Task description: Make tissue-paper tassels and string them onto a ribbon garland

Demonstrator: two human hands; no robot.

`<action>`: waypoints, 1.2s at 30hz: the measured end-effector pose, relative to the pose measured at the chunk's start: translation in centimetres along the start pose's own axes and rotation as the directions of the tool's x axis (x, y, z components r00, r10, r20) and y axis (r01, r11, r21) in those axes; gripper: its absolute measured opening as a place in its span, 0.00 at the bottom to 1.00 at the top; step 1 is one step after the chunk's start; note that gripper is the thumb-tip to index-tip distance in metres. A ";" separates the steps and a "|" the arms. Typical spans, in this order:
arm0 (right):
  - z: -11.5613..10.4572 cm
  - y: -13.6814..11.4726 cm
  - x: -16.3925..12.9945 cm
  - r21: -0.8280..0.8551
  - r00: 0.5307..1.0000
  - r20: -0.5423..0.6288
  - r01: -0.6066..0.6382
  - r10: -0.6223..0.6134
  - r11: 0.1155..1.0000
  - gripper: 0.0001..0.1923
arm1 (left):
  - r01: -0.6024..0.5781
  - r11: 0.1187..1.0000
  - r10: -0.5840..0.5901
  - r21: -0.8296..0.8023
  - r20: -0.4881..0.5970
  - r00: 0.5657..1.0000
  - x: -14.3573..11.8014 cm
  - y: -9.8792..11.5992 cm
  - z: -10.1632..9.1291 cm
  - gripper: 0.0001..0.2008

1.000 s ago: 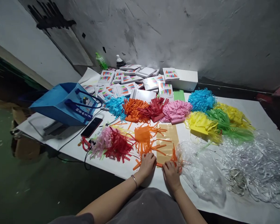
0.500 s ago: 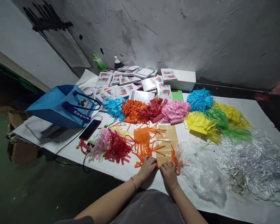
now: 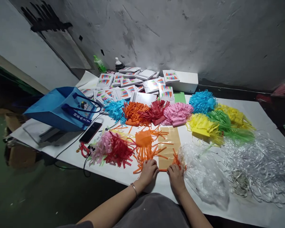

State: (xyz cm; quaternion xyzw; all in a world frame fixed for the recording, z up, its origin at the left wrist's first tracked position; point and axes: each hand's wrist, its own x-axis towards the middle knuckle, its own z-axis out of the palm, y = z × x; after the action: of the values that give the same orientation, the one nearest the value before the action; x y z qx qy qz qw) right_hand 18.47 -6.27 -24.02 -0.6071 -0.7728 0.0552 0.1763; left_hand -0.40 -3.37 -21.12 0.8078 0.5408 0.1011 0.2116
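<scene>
Both hands, left hand [image 3: 149, 171] and right hand [image 3: 176, 174], pinch the fringed orange paper strip [image 3: 163, 170]; finished colourful tassels [image 3: 154, 112] pile at twelve o'clock.

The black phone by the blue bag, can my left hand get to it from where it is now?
Probably yes. The left hand rests on orange paper strips; the black phone lies uncovered, up and leftward. Only the low red-and-pink fringe pile sits between, easily reached over.
</scene>
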 end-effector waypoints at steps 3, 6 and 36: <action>-0.5 -0.5 0.6 -0.017 0.995 0.022 -0.095 0.096 0.995 0.08 | 0.151 0.987 -0.151 0.051 0.006 0.988 0.4 0.8 0.0 0.10; -0.7 -0.7 1.4 -0.037 0.985 0.030 -0.171 0.173 0.985 0.08 | 0.233 0.968 -0.233 0.094 -0.010 0.972 1.0 1.3 0.1 0.09; -3.9 1.5 -0.8 0.046 0.975 -0.219 0.044 -0.033 0.998 0.10 | 0.000 1.000 0.001 0.008 -0.055 0.999 1.0 -2.9 -2.3 0.13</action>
State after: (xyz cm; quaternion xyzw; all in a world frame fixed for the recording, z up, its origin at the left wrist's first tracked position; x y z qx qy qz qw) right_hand 21.35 -7.15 -21.01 -0.5897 -0.7588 0.0044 0.2766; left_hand -3.31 -0.96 -20.40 0.8057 0.5466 0.1209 0.1934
